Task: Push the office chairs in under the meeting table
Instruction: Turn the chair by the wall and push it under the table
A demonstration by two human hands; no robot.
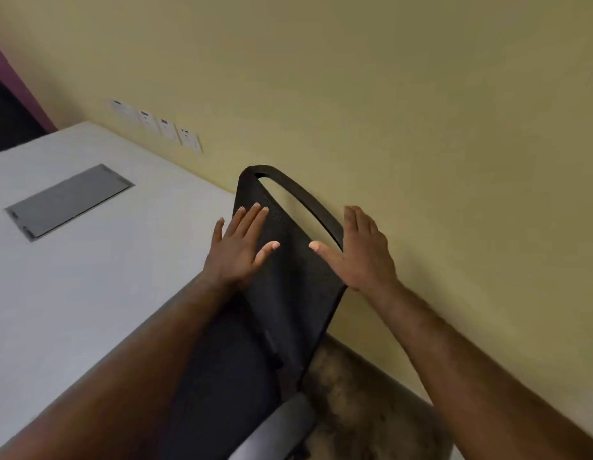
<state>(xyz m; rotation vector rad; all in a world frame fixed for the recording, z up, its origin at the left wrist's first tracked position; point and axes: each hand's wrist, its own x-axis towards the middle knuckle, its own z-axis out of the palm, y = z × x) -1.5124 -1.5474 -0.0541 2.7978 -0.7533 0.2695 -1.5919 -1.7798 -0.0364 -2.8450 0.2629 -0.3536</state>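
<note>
Head view: both hands, left hand and right hand, fingers straight, flank the office chair backrest. Mesh likely flexes; push on the rigid frame.

Both forearms are bare to the frame's edge; the left hand and right hand wear no gloves.

Yellow wall with four white sockets; mottled brown floor; purple wall far left.

Chair backrest: black matt mesh cloth. Beside it, table top: smooth matt white; inset hatch: grey, satin.
</note>
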